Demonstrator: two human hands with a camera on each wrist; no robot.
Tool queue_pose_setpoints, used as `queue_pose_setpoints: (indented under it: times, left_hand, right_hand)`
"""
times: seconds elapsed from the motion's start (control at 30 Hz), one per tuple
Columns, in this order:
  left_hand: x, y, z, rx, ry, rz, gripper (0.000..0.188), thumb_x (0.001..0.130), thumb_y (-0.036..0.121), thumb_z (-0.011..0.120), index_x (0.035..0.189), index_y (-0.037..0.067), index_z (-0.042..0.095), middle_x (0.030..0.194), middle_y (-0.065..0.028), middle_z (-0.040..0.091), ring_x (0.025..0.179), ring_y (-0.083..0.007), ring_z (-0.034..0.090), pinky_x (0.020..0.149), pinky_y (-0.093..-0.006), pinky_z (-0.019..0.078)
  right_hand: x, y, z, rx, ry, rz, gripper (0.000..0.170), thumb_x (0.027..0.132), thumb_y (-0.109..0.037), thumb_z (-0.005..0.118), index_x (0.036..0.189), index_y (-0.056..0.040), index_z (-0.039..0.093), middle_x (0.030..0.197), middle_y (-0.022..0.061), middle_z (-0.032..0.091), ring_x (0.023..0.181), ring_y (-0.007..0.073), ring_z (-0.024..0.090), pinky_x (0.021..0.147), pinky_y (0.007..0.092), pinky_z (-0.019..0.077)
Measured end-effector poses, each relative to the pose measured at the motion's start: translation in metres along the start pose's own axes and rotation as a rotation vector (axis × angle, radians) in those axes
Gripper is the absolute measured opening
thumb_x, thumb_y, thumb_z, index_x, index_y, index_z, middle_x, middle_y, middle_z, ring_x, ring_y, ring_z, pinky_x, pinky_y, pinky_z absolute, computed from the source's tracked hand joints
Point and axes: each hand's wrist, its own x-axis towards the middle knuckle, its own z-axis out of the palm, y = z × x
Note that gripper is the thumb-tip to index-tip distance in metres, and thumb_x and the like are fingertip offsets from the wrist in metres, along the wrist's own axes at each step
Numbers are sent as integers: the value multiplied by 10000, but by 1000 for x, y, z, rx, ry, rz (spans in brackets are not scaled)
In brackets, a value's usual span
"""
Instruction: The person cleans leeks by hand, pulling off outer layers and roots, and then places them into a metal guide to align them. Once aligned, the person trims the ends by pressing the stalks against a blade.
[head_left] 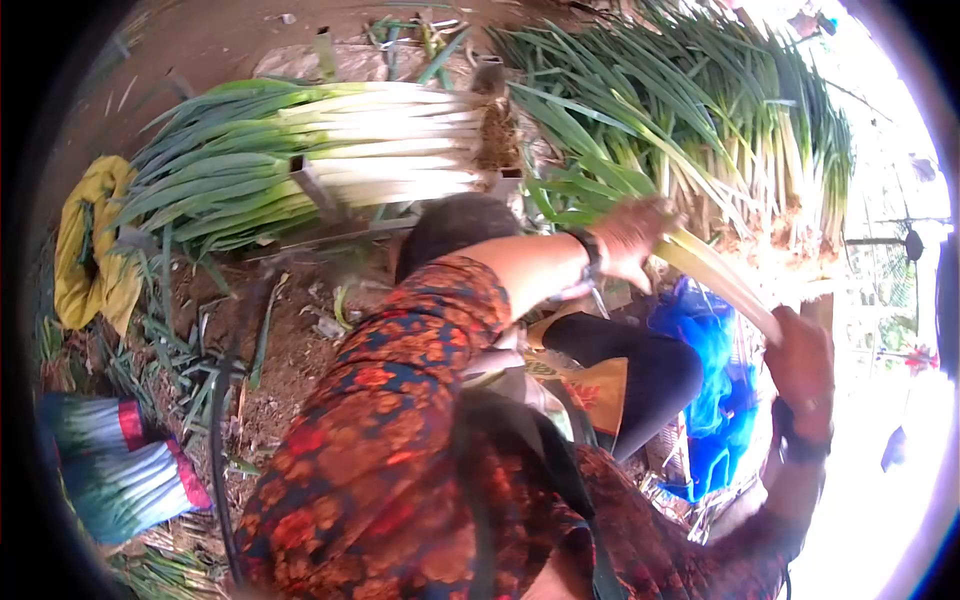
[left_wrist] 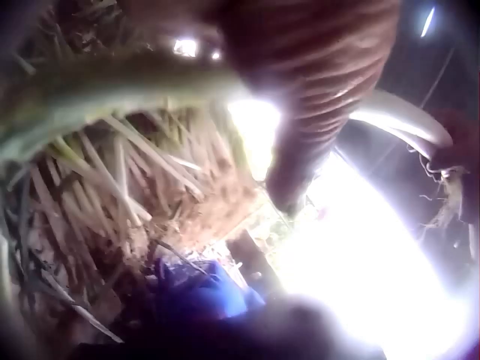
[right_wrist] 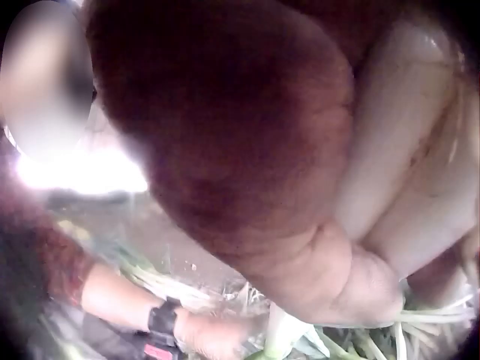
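Observation:
A pale leek (head_left: 715,268) slants between both hands in the head view. My left hand (head_left: 625,243), with a watch at the wrist, grips it toward its green leaves. In the left wrist view a wrinkled finger (left_wrist: 315,82) crosses in front of the stalk. My right hand (head_left: 803,365) holds the root end of the leek; thin roots (left_wrist: 448,199) hang by it at the right of the left wrist view. Close up in the right wrist view, the thick white stalk (right_wrist: 397,112) lies against my right hand (right_wrist: 247,157), which hides part of it.
Unbundled leeks (head_left: 740,150) stand in a pile beyond the hands. Cleaned leeks (head_left: 390,130) lie in a metal-posted rack. Blue netting (head_left: 715,390) sits below the leek. Red-banded bundles (head_left: 130,475) and a yellow bag (head_left: 95,250) lie at the left.

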Motion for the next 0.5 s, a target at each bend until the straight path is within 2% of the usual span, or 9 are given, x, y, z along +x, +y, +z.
queue_pose_setpoints:
  times: [0.03, 0.1, 0.17, 0.2, 0.23, 0.37, 0.43, 0.47, 0.5]
  left_hand:
    - [-2, 15, -3, -72, 10, 3, 1083, 499, 397, 897, 1391, 125, 347, 1400, -144, 405, 1337, -325, 341, 1104, -486, 262]
    - [4, 21, -1, -89, 230, 0, 857, 592, 357, 847, 1303, 126, 428, 1245, -101, 509, 1241, -289, 430, 1100, -518, 236]
    - [15, 16, -16, -73, 269, 92, 691, 609, 309, 824, 1179, 136, 475, 1151, -73, 527, 1162, -280, 475, 1075, -526, 259]
    - [20, 17, -32, -3, 237, 75, 569, 602, 301, 813, 1047, 134, 499, 1072, -65, 543, 1137, -272, 486, 1039, -525, 290]
    - [26, 16, -45, -7, 305, 77, 493, 604, 285, 790, 983, 130, 514, 994, -68, 552, 1085, -269, 506, 996, -510, 324]
    - [24, 4, -155, 415, 362, 95, 385, 645, 265, 748, 935, 123, 539, 867, -74, 550, 926, -261, 549, 921, -463, 380]
    - [9, -9, -211, 506, 428, 158, 353, 661, 196, 742, 942, 112, 545, 862, -74, 565, 939, -252, 559, 908, -446, 394]
    - [3, -26, -238, 585, 424, 176, 410, 665, 188, 745, 1024, 131, 554, 901, -56, 573, 971, -246, 553, 893, -457, 387]
    - [-9, -26, -267, 659, 419, 195, 474, 670, 179, 749, 1105, 149, 563, 940, -39, 581, 1003, -240, 547, 878, -468, 380]
  right_hand:
    - [-14, 1, -11, 60, -35, 90, 290, 726, -45, 583, 1013, -55, 620, 792, 224, 624, 768, 402, 619, 695, 468, 473]
    - [-38, -7, -28, 102, -21, 197, 272, 738, -32, 568, 1006, -37, 614, 786, 225, 622, 749, 393, 629, 663, 455, 479]
    - [-54, -14, -36, 58, 31, 184, 287, 773, -44, 573, 1058, -37, 610, 818, 232, 633, 765, 391, 639, 672, 451, 483]
    - [-57, -15, -36, 80, 77, 184, 303, 790, -53, 572, 1091, -39, 602, 845, 233, 637, 779, 387, 642, 685, 446, 485]
    - [-58, -15, -34, 103, 125, 187, 318, 807, -63, 571, 1124, -42, 593, 872, 234, 640, 792, 384, 644, 699, 441, 488]
    - [-35, -21, -21, 205, 297, 98, 383, 864, -107, 561, 1243, -58, 542, 993, 228, 640, 849, 375, 641, 757, 424, 491]
    - [-8, -39, -8, 228, 366, 95, 389, 880, -148, 578, 1258, -71, 530, 1070, 197, 634, 900, 362, 635, 793, 412, 497]
    - [13, -40, 8, 187, 482, -26, 391, 879, -163, 592, 1255, -72, 535, 1079, 190, 633, 916, 342, 637, 801, 398, 504]
    - [36, -59, 16, 247, 485, -24, 389, 876, -175, 602, 1245, -65, 543, 1084, 189, 633, 917, 327, 641, 797, 382, 509]
